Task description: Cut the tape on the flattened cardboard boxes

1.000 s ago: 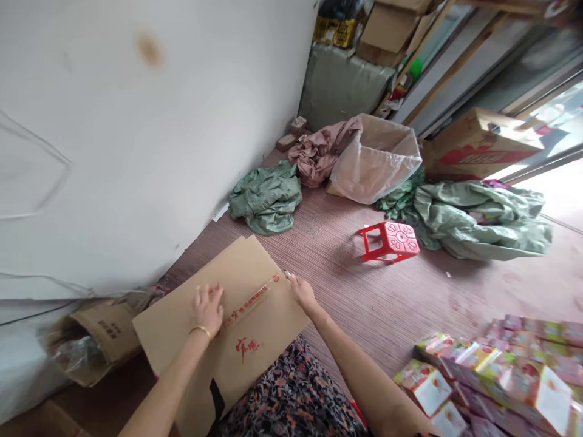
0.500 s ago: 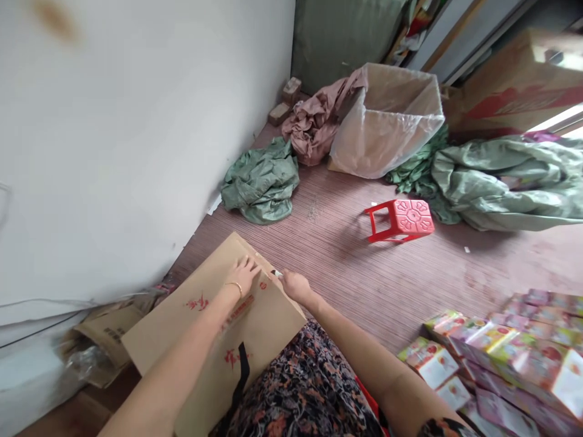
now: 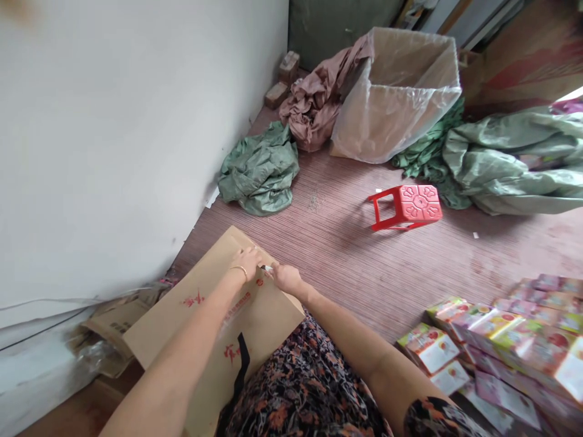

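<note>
The right hand [image 3: 286,278] pinches something small and white at its fingertips — it may be the end of a tape strip, but it is too tiny to tell. The left hand [image 3: 248,260] lies with fingers pressed flat on the cardboard box [image 3: 214,321], right beside the other hand, at about 10 o'clock from it. The box rests across the person's lap, low in the middle of the view.

A strip of tape with red print [image 3: 237,306] runs along the box seam from the hands toward 7 o'clock, so most of the seam looks stuck down. Only the end by the box's far edge seems left to finish.

Hard to see — the box's underside, and the near part of the seam under the left arm. At 4 o'clock lie colorful packets [image 3: 496,346], cut off by the picture edge. A red stool [image 3: 407,207] lies tipped over at 2 o'clock, well apart.
</note>
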The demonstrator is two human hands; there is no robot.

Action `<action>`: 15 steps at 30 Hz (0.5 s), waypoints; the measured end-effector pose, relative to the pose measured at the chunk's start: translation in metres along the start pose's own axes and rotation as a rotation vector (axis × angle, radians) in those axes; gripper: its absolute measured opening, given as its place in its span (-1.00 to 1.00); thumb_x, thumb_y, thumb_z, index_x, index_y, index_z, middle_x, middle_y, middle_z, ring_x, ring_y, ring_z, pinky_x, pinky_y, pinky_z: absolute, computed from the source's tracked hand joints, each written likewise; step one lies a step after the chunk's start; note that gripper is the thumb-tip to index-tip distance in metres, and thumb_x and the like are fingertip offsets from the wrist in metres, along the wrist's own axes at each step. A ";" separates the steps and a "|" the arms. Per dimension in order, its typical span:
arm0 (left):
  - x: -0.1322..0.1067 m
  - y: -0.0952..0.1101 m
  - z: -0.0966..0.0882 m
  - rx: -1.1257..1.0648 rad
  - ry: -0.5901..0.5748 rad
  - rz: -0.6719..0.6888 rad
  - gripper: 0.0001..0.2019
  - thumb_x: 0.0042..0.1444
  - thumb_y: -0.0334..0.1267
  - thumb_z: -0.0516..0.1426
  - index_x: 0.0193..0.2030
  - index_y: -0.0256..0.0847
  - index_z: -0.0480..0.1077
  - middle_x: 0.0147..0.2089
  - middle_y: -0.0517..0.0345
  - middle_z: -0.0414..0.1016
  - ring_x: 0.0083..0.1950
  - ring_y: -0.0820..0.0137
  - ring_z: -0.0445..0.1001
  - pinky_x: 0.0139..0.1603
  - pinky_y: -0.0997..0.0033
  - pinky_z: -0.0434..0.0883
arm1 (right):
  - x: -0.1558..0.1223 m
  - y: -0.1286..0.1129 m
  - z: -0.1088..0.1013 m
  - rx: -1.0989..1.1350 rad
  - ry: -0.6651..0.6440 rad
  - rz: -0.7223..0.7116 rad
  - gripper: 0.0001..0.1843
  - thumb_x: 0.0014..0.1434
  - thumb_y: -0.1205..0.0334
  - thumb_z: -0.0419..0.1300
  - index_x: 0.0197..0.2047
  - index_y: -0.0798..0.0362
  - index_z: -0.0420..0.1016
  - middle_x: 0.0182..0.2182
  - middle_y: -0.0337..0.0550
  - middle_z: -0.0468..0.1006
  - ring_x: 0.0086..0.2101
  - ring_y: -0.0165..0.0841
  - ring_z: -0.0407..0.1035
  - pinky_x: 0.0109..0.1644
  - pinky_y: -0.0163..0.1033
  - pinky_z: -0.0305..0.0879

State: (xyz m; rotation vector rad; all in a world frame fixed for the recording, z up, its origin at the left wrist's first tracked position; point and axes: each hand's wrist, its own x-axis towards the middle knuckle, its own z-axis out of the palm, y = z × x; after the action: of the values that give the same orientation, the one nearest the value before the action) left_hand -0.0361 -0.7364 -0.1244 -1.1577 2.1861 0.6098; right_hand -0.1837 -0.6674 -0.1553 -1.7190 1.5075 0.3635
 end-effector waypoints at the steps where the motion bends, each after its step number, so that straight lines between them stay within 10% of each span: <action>1: 0.001 -0.001 0.000 0.005 -0.006 0.003 -0.68 0.20 -0.45 0.02 -0.05 -0.12 0.52 0.12 -0.05 0.44 0.16 0.16 0.31 0.18 0.05 0.25 | 0.000 0.002 0.000 -0.005 -0.006 -0.015 -0.63 0.44 0.08 -0.16 0.06 0.03 0.37 -0.11 0.03 0.61 -0.09 -0.16 0.52 -0.11 -0.16 0.42; 15: -0.002 0.001 -0.001 0.008 -0.007 -0.009 -0.63 0.16 -0.50 0.00 -0.07 -0.08 0.53 0.12 0.01 0.45 0.17 0.19 0.28 0.19 0.03 0.21 | -0.048 0.036 0.011 -0.125 -0.145 -0.047 -0.60 0.43 0.03 -0.12 0.13 0.05 0.35 -0.13 0.09 0.61 -0.11 -0.10 0.53 -0.13 -0.14 0.42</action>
State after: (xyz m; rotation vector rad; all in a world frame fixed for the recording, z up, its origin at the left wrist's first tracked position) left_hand -0.0359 -0.7352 -0.1224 -1.1583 2.1743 0.6005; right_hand -0.2258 -0.6251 -0.1440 -1.7815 1.3624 0.5554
